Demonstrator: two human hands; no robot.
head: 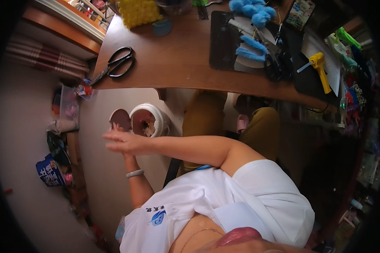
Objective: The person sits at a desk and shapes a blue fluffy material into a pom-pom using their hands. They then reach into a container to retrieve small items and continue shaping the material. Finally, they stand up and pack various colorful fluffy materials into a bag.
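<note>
My right hand (pixel 126 143) reaches across my body to the left, its fingers stretched out and slightly blurred, with nothing visible in them. It overlaps my left hand (pixel 129 156), which is mostly hidden behind it. A pale bangle (pixel 135 173) circles my left wrist. Just beyond both hands, a white round waste bin (pixel 160 118) stands on the floor with its lid (pixel 120 117) swung out to the left. Some scraps (pixel 149 128) are inside the bin. Whether my left hand holds anything is not visible.
Black-handled scissors (pixel 115 64) lie at the left end of the wooden table (pixel 177 63). Farther right are blue fuzzy pieces (pixel 251 49), another pair of scissors (pixel 274 64) and a yellow glue gun (pixel 319 71). A clear plastic bin (pixel 69 107) and a blue box (pixel 50 170) stand along the left.
</note>
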